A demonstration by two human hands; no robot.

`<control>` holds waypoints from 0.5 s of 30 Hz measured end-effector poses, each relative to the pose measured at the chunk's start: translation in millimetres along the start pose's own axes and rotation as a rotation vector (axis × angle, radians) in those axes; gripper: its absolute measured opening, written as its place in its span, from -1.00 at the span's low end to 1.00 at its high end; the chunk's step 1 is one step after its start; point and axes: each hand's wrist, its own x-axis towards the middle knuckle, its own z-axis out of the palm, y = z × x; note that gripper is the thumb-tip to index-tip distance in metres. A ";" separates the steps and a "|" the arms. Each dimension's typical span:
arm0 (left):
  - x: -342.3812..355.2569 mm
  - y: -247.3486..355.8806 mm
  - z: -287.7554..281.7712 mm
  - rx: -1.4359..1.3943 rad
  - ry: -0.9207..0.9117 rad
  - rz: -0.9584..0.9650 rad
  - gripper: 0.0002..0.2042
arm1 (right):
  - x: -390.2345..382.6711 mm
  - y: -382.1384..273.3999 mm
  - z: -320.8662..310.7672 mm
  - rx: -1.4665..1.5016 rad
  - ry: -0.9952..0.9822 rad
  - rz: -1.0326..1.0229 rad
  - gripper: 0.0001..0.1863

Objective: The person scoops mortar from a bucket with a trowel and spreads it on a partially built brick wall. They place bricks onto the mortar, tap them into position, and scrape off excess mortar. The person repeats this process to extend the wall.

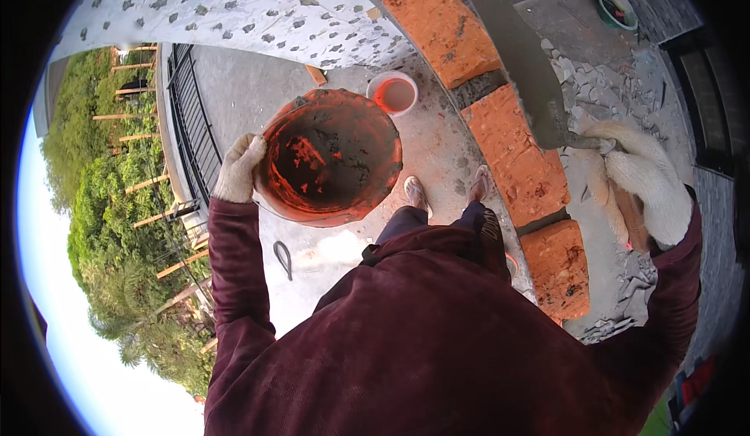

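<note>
My left hand (241, 169), in a pale knit glove, grips the rim of a round orange-red bucket (275, 190) at its left side. Wet grey mortar (344, 147) lies inside and coats its walls. On the far side of a row of orange bricks (516, 155), my right hand (644, 178), gloved too, is closed on a trowel (580, 142) by its handle end. A long grey mortar-coloured strip (516, 53) runs beside the bricks to the trowel; where blade ends and mortar begins I cannot tell. Grey mortar (478, 88) fills joints between bricks.
A small white-and-red bucket (393, 94) stands on the concrete floor beyond the large one. Broken rubble (601, 84) lies right of the brick row, and a green-rimmed tub (617, 8) stands farther off. At left are a black metal railing (193, 116) and a loose dark loop (283, 260).
</note>
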 end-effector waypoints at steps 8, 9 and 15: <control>-19.9 23.7 -59.1 0.071 -0.145 0.173 -0.70 | 95.2 -71.0 213.8 -1.664 0.068 -0.564 -0.69; -9.4 26.7 -55.9 0.087 -0.190 0.174 -0.70 | 116.4 -71.9 231.7 -1.731 0.141 -0.571 -0.73; 12.4 7.7 -99.2 0.139 -0.183 0.323 -0.59 | 200.7 -45.3 329.9 -1.791 0.378 -0.523 -0.79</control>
